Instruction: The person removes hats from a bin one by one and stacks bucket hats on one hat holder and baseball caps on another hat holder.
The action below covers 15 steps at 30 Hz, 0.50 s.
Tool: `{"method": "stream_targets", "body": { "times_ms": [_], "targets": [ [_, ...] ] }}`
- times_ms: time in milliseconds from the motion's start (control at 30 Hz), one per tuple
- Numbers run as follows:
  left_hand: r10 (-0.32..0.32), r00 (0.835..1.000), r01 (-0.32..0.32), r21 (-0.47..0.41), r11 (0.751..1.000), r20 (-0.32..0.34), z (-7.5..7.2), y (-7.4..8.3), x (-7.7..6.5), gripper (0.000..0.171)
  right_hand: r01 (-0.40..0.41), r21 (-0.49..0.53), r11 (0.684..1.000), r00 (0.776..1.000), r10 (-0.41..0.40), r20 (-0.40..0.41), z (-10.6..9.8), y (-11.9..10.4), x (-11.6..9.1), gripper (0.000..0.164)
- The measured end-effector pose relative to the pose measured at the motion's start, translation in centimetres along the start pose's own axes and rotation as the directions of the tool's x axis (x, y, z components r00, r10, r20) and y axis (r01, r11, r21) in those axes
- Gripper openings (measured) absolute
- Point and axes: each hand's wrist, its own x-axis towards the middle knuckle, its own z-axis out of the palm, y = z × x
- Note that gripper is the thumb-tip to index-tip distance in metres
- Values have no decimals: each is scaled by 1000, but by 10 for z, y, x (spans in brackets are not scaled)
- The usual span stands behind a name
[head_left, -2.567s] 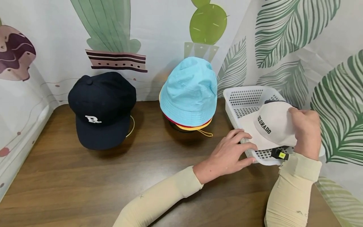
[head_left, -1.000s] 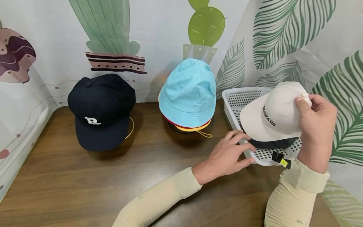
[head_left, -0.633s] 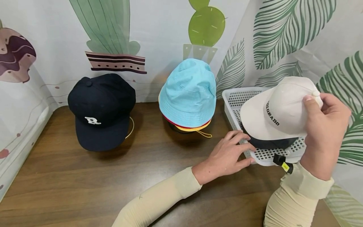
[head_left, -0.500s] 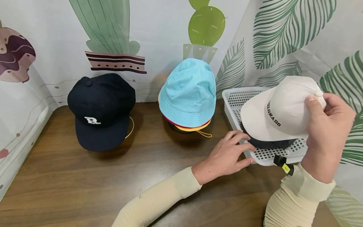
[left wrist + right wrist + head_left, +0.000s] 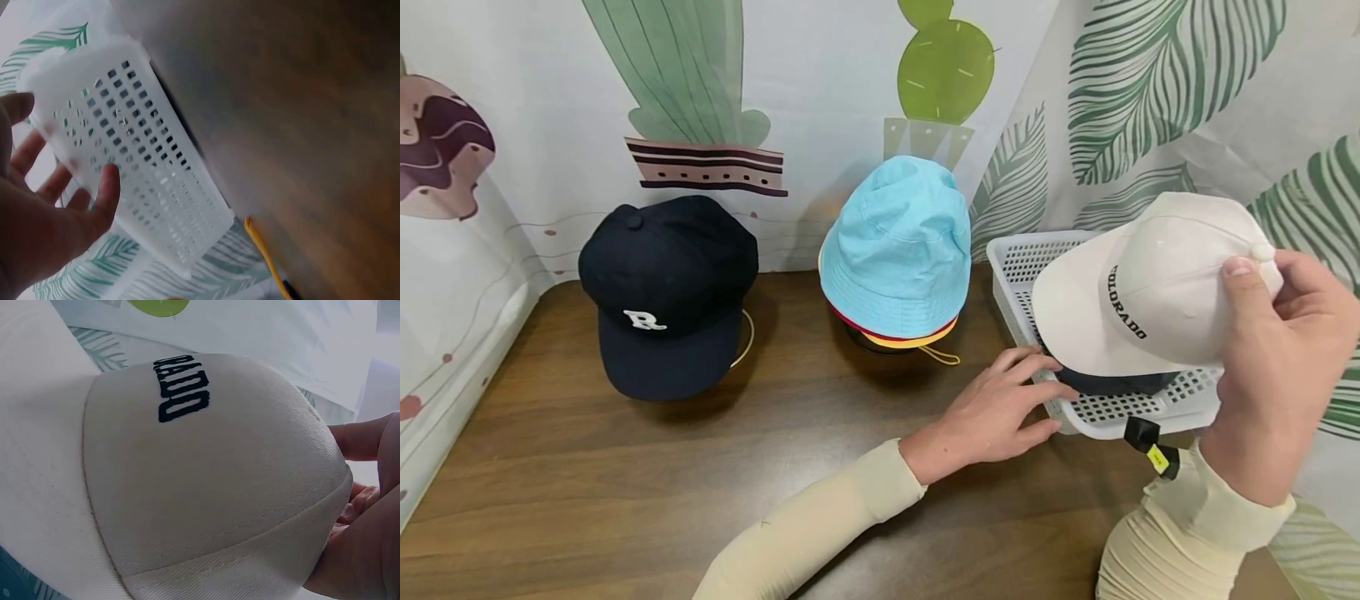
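Note:
My right hand (image 5: 1285, 358) pinches a white baseball cap (image 5: 1172, 283) with COLORADO lettering by the top of its crown, thumb beside the button. The cap is tilted, brim to the left, raised over the white plastic basket (image 5: 1009, 308). Below it a dark cap (image 5: 1116, 383) shows inside the basket, mostly hidden. In the right wrist view the white cap (image 5: 219, 469) fills most of the picture. My left hand (image 5: 985, 417) has its fingers spread at the basket's left front rim; in the left wrist view they lie along the perforated wall (image 5: 137, 125).
A navy cap (image 5: 673, 308) with a white R sits raised on a stand at the left of the wooden table (image 5: 625, 483). A light blue bucket hat (image 5: 898, 250) tops red and yellow hats in the middle. A patterned cloth (image 5: 820, 100) hangs behind.
My right hand has lifted the white cap up and to the right out of the basket, uncovering part of the dark cap beneath. My left hand has shifted slightly left.

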Motion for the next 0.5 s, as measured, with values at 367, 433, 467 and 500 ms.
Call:
{"method": "stream_targets", "body": {
  "times_ms": [367,433,467,500],
  "targets": [
    [86,991,-91,-45,995,-100,-56,-13,-26,28,18,41,999,999,-16,-42,-2,-10,-13,15],
    [107,980,-110,-8,994,-169,-67,-15,-31,26,-13,104,994,999,17,-36,-1,-13,-15,19],
    [123,971,-123,13,992,-204,-73,-16,-34,26,-22,144,989,999,27,-31,-1,-13,-17,21],
    [142,961,-136,41,990,-237,-78,-17,-36,26,-24,174,984,999,29,-24,-1,-14,-18,23]
  ]
}}
